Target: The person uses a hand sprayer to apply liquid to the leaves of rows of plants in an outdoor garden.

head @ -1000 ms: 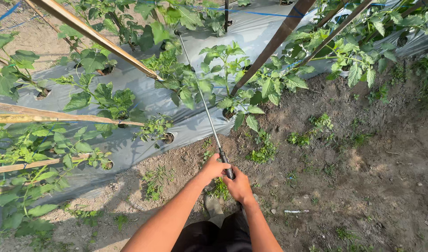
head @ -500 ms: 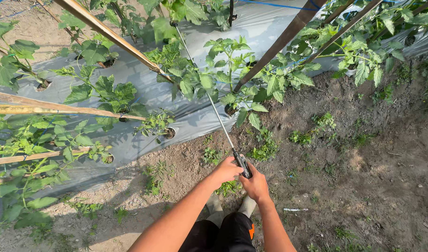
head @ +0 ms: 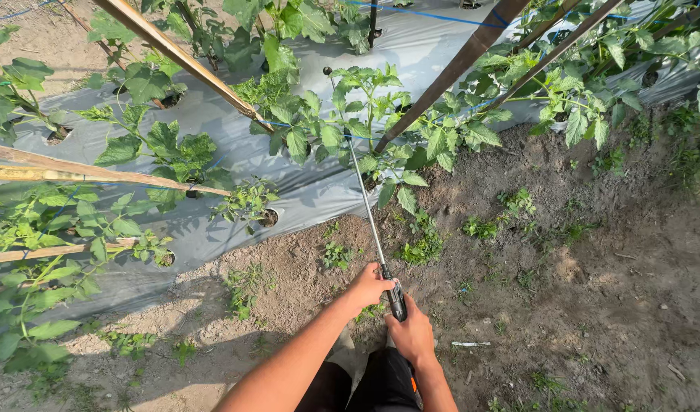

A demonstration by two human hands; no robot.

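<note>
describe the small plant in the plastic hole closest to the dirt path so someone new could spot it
Start at the grey plastic sheet covering the bed, and follow its near edge where it meets bare soil. Left of the metal spray wand that both hands grip, a small seedling sits in a round hole. Unlike its taller neighbours, it is short and leans on no wooden stake.

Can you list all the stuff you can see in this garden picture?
spray wand: one, silver rod with black grip, reaching from the hands into the plants
plastic mulch sheet: one, grey, over the planting bed
leafy plants: many, green, growing through holes in the sheet
support poles: several, tan and brown, leaning across the bed
bare soil: brown, right and bottom
small weeds: several, green, at the sheet's edge
left hand: one, on the grip
right hand: one, gripping lower down
</note>
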